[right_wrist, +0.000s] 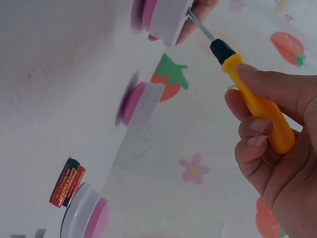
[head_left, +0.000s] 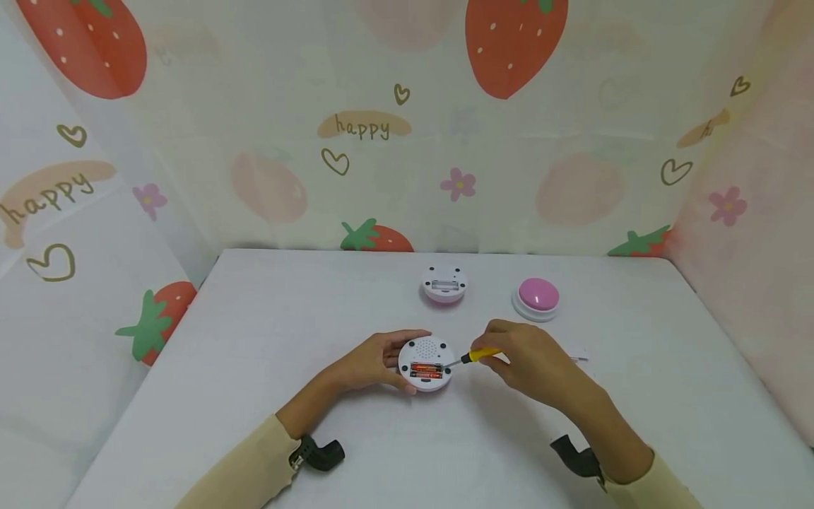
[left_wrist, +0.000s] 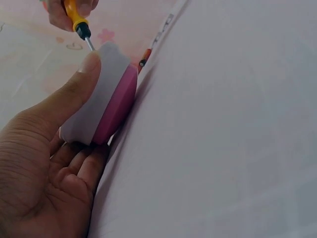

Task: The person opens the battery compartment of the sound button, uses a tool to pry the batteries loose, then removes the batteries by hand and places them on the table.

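My left hand (head_left: 375, 362) grips a round white push-button device (head_left: 427, 346) by its side, thumb at the near rim and fingers round the far side. It lies face down, its pink side (left_wrist: 118, 106) toward the tabletop. In its uncovered battery compartment sit orange-red batteries (head_left: 426, 371). My right hand (head_left: 531, 357) holds a yellow-handled screwdriver (right_wrist: 257, 104) between thumb and fingers. The metal tip reaches the compartment's right end. In the right wrist view the shaft meets the white base (right_wrist: 171, 22).
Behind, an upturned second device (head_left: 444, 284) shows a battery slot without batteries. A third device (head_left: 537, 297) stands pink side up at the back right. Loose red-and-black batteries (right_wrist: 68, 182) lie beside it. A small white piece (head_left: 580, 353) shows partly behind my right hand.
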Demonstrator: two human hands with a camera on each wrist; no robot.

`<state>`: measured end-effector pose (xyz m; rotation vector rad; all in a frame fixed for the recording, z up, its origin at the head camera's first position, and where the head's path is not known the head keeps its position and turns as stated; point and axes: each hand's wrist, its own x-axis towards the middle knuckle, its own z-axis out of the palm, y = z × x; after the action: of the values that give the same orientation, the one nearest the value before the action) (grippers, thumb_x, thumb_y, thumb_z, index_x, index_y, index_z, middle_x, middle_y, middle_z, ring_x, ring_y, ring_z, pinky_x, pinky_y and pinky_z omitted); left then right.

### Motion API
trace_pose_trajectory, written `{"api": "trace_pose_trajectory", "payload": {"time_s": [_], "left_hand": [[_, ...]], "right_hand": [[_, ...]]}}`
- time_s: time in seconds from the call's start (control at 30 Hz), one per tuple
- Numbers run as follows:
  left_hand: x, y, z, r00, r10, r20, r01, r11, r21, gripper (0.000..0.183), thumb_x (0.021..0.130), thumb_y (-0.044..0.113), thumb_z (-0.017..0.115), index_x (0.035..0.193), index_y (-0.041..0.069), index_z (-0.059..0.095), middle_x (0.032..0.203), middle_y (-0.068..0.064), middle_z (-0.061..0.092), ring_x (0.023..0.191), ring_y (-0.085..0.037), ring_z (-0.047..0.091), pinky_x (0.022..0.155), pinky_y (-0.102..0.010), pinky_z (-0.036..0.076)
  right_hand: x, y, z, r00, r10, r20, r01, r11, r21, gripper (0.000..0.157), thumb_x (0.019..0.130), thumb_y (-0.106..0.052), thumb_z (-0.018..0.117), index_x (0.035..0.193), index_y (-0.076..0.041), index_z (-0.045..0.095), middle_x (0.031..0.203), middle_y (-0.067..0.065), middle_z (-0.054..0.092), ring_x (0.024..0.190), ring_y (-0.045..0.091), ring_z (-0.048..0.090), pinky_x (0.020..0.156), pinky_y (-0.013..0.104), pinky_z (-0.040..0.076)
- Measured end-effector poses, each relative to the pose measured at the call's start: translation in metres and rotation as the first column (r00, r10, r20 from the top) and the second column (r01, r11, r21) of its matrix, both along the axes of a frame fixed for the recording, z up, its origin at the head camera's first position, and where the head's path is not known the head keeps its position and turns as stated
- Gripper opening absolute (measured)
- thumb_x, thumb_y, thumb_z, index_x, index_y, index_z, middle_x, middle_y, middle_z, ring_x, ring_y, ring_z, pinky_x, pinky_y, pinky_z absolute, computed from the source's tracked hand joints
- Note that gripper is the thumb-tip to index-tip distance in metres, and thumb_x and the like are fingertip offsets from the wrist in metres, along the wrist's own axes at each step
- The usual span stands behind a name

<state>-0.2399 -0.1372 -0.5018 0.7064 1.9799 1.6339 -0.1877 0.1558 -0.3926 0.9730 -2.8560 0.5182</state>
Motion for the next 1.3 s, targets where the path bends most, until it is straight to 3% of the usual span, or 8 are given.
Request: {"api": "trace_pose_trajectory", "payload": {"time_s": [0.33,0.57,0.93,1.3], "left_hand": [[0.001,0.0,0.001,1.0,-0.001,0.002,0.001,1.0,-0.003,0.091,0.072,0.002,0.091,0.151,0.021,0.049,0.153,-0.003,0.047,0.135,-0.02,0.051,0.106,-0.028,0.048],[0.002,-0.002,0.002,1.0,0.008,-0.004,-0.008,1.0,-0.012,0.092,0.072,0.002,0.091,0.151,0.021,0.05,0.153,-0.004,0.048,0.133,-0.02,0.054,0.104,-0.028,0.049],[0.001,-0.001,0.0,1.0,0.006,-0.016,-0.006,1.0,-0.025,0.093,0.07,0.003,0.092,0.151,0.023,0.05,0.153,-0.002,0.049,0.134,-0.018,0.053,0.105,-0.028,0.048],[-0.001,-0.001,-0.001,1.0,-0.003,-0.026,0.003,1.0,-0.017,0.095,0.07,0.002,0.093,0.151,0.021,0.049,0.153,-0.002,0.049,0.133,-0.019,0.053,0.106,-0.027,0.047]], "right_hand": [[0.002,-0.001,0.003,1.0,0.008,0.024,-0.008,1.0,0.008,0.023,0.081,-0.007,0.085,0.102,-0.016,0.08,0.094,-0.007,0.069,0.086,0.015,0.067,0.075,0.025,0.059],[0.0,-0.004,-0.004,0.999,-0.002,0.035,0.003,0.999,-0.047,0.021,0.082,-0.003,0.083,0.1,-0.014,0.081,0.091,-0.006,0.069,0.083,0.012,0.066,0.074,0.023,0.058],[-0.004,0.0,-0.012,1.0,0.008,-0.001,-0.008,0.993,-0.118,0.021,0.081,0.001,0.082,0.098,-0.012,0.081,0.086,-0.008,0.07,0.078,0.009,0.064,0.069,0.022,0.057],[-0.008,0.002,-0.017,1.0,0.002,-0.025,-0.005,0.993,-0.118,0.018,0.082,-0.002,0.082,0.098,-0.011,0.082,0.085,-0.008,0.07,0.073,0.007,0.06,0.064,0.022,0.053]]}}
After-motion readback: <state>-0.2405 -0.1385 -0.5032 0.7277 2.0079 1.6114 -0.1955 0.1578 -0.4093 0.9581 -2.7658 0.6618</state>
